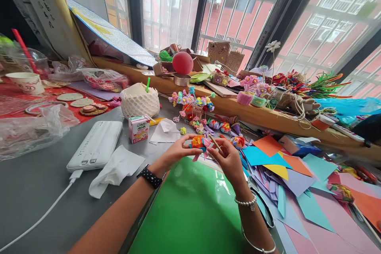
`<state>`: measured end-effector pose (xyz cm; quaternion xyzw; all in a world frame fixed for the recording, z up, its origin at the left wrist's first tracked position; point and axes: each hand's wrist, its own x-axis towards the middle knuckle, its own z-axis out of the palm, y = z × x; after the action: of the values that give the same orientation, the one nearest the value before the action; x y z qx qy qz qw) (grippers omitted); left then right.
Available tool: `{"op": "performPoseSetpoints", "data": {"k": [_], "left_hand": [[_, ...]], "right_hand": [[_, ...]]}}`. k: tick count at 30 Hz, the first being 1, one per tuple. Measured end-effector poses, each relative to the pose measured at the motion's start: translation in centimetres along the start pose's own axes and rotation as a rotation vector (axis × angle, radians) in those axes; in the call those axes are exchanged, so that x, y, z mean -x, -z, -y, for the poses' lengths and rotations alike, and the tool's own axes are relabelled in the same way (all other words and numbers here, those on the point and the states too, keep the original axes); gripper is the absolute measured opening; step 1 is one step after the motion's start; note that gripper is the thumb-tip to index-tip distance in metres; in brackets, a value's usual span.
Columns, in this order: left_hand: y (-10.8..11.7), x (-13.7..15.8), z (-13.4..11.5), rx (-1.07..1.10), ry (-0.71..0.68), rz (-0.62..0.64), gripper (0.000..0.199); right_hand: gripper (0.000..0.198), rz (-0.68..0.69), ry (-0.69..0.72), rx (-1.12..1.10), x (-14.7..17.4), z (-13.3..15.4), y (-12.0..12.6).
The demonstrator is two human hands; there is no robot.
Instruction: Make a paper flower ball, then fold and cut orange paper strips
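My left hand (176,153) pinches a small multicoloured folded paper piece (199,143) of orange, blue and pink, held above a green sheet (190,210). My right hand (228,160) touches the same paper piece from the right and grips a thin wooden stick (214,143) that points up and left. A black watch sits on the left wrist; bracelets ring the right wrist.
Loose coloured paper triangles (285,170) lie to the right. A white power bank (95,145) with a cable, a crumpled tissue (114,170), a small drink carton (138,128) and a netted coconut (139,101) stand to the left. Paper flowers (193,105) and craft clutter line the wooden sill (238,109).
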<state>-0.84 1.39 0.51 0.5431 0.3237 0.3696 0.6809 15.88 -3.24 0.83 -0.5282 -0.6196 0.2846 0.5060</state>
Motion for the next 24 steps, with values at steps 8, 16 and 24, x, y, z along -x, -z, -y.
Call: {"op": "performPoseSetpoints", "data": {"k": [8,16,24], "left_hand": [[-0.6,0.3,-0.2,0.087,-0.036,0.09,0.061],[-0.2,0.4,-0.2,-0.048,-0.098,0.148,0.052],[0.2,0.4,-0.6,-0.072,-0.1,0.153,0.056]], "right_hand": [[0.028,0.0,-0.005,-0.088,0.0,0.7,0.2],[0.03,0.076,-0.051,-0.151,0.1,1.0,0.4],[0.029,0.117,-0.034,-0.045,0.2,1.5,1.3]]}}
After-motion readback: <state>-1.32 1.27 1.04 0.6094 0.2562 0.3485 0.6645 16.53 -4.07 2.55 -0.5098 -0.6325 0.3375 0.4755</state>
